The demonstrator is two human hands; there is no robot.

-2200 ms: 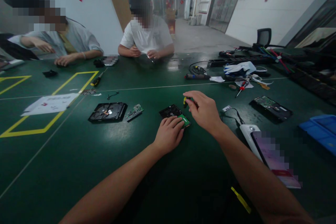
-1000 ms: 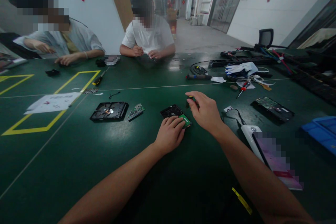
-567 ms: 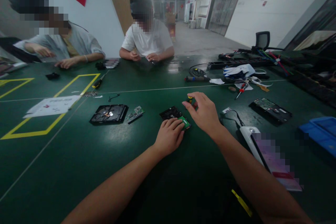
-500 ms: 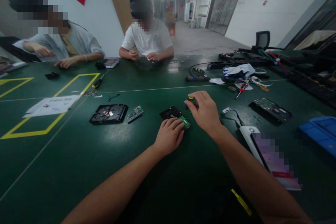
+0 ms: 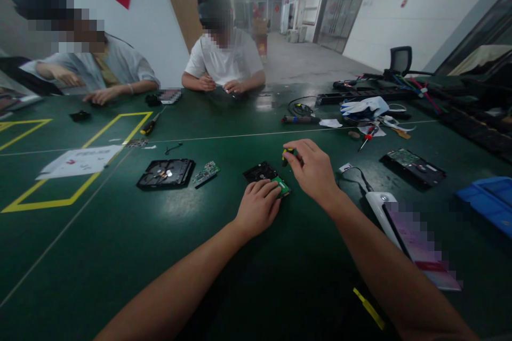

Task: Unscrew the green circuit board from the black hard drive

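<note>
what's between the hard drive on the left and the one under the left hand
In the head view, a small circuit board lies there, nearer the left drive than the left hand.

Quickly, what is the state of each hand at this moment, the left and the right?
Left hand: rests on the hard drive; whether it grips cannot be told.
Right hand: closed on the yellow-and-black tool.

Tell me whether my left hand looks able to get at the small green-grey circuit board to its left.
Probably yes. Your left hand rests on the flat black-and-green hard drive, so it would need to lift off, but nothing visible stands between it and the circuit board.
</note>
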